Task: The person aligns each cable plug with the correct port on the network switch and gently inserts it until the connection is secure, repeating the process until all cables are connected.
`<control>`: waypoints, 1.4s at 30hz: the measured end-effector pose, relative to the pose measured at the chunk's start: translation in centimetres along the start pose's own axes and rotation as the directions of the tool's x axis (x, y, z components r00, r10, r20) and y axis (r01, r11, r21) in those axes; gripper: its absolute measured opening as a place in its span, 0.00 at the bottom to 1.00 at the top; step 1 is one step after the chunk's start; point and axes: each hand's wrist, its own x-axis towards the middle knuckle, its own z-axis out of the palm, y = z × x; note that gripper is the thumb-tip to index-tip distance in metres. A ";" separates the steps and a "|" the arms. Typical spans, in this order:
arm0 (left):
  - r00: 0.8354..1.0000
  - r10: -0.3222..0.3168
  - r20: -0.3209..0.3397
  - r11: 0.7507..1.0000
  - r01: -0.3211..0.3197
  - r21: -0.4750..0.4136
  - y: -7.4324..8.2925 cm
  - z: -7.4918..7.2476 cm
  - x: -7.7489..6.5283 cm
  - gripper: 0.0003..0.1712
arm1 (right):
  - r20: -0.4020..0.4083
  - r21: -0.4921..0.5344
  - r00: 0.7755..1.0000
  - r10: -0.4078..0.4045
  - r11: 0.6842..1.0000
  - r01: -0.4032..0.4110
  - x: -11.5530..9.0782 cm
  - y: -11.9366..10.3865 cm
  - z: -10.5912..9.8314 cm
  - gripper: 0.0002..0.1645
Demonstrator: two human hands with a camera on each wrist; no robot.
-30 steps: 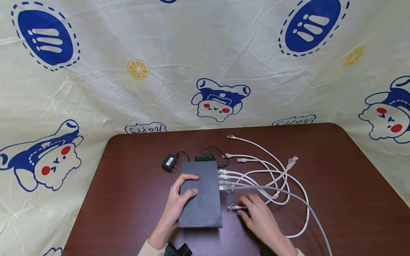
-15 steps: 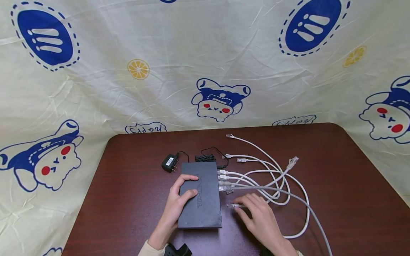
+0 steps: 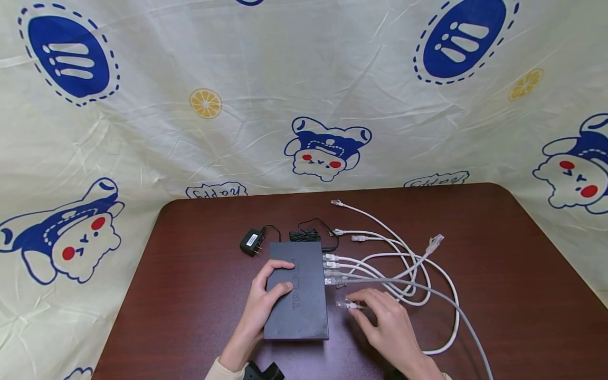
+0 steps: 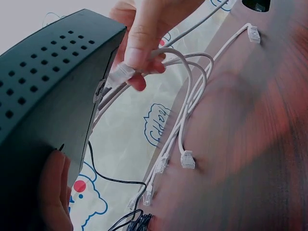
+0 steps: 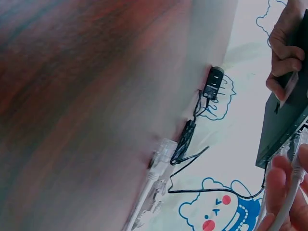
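My left hand (image 3: 266,293) grips a black network switch (image 3: 309,324), thumb and index finger on its top. Several Ethernet cables are plugged into its right side; the nearest of these plugs (image 3: 329,281) belongs to a grey cable. Just right of the switch's front part, my right hand (image 3: 387,322) pinches the clear plug (image 3: 350,304) of a white Ethernet cable between thumb and fingers. A small gap separates that plug from the switch in the head view. Seen by the left wrist camera, the plug (image 4: 120,75) points at the switch's port side (image 4: 98,91).
Behind the switch lie a black power adapter (image 3: 252,241) and its coiled cord (image 3: 305,235). Loose white cable ends (image 3: 359,238) spread to the right and back of the brown table (image 3: 190,316). A printed cloth (image 3: 256,148) hangs behind.
My right hand has lifted slightly and edged left with the pinched plug. The loose plug at the far back has slid a little left. My left hand stays on the switch.
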 end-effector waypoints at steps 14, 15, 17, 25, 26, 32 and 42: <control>0.999 0.009 0.048 1.000 -0.010 0.007 0.1 0.3 -0.2 0.18 | -0.143 0.017 0.988 -0.061 0.998 0.064 1.1 -0.7 -0.3 0.04; 0.999 0.008 0.051 1.000 -0.008 0.004 0.1 0.4 -0.2 0.18 | -0.161 0.007 0.984 -0.070 0.997 0.072 1.3 -0.8 -0.2 0.03; 0.998 0.006 0.056 1.000 -0.006 -0.001 0.2 0.4 -0.2 0.18 | -0.191 -0.014 0.978 -0.083 0.997 0.082 1.5 -0.8 -0.1 0.05; 0.998 0.004 0.062 1.000 -0.004 -0.010 0.3 0.4 -0.2 0.18 | -0.218 -0.024 0.969 -0.115 0.993 0.113 2.1 -1.1 0.0 0.05; 0.998 0.007 0.062 1.000 -0.007 -0.008 0.3 0.4 -0.2 0.18 | -0.215 -0.024 0.969 -0.118 0.993 0.116 2.2 -1.1 0.0 0.05; 0.998 0.020 0.066 1.000 -0.019 -0.012 0.2 0.5 -0.2 0.18 | -0.198 -0.035 0.971 -0.133 0.991 0.129 2.5 -1.3 0.1 0.04; 0.998 0.032 0.063 0.999 -0.031 -0.006 0.3 0.4 -0.2 0.18 | -0.140 0.002 0.979 -0.146 0.989 0.148 2.9 -1.3 -0.1 0.06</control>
